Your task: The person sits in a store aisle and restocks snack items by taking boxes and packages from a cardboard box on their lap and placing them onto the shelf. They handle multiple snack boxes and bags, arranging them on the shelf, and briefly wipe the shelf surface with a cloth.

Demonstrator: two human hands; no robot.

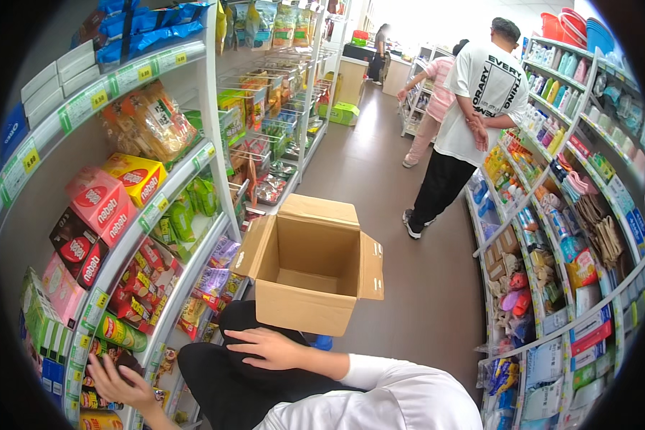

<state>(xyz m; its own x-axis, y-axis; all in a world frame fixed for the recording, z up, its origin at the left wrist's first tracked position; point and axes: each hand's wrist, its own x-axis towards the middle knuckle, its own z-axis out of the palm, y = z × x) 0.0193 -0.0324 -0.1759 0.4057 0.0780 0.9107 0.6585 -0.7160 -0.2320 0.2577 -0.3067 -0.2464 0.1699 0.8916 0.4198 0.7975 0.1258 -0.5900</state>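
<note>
My left hand (119, 386) is at a low shelf on the left, fingers apart, over dark snack packs that it partly hides. Just above it lies a green chip canister (121, 332), and a yellow canister (101, 420) is below. Whether the fingertips touch a pack cannot be made out. My right hand (264, 349) rests flat on my black-trousered knee (209, 371) with nothing in it. In front of my knees stands a cardboard box (305, 309), its flaps folded out and its inside bare.
Red snack bags (142, 287) and pink Nabati boxes (101, 201) fill the left shelves. A person in a white shirt (475, 102) stands ahead in the aisle, beside a person in pink (432, 102). Household goods crowd the right shelves (564, 252).
</note>
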